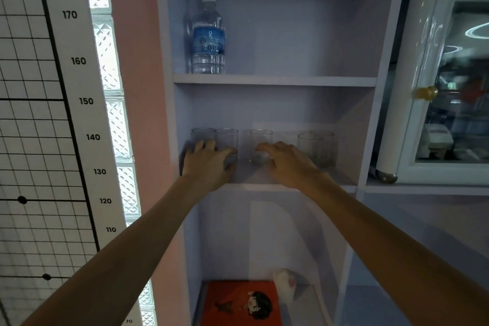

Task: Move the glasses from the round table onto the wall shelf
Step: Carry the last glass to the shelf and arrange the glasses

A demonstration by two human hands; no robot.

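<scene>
Several clear glasses stand in a row on the middle board of the lilac wall shelf (252,176). My left hand (207,167) is wrapped around the lower part of the second glass from the left (227,139), which stands right beside the leftmost glass (202,135). My right hand (287,163) holds the base of the middle glass (261,140), fingers curled on it. Two more glasses (311,147) stand close together at the right end, untouched. The round table is out of view.
A water bottle (209,34) stands on the board above. An orange box (242,302) and a small white object (285,284) lie on the lower board. A glass-door cabinet (449,82) stands at the right; a height chart (79,87) hangs at the left.
</scene>
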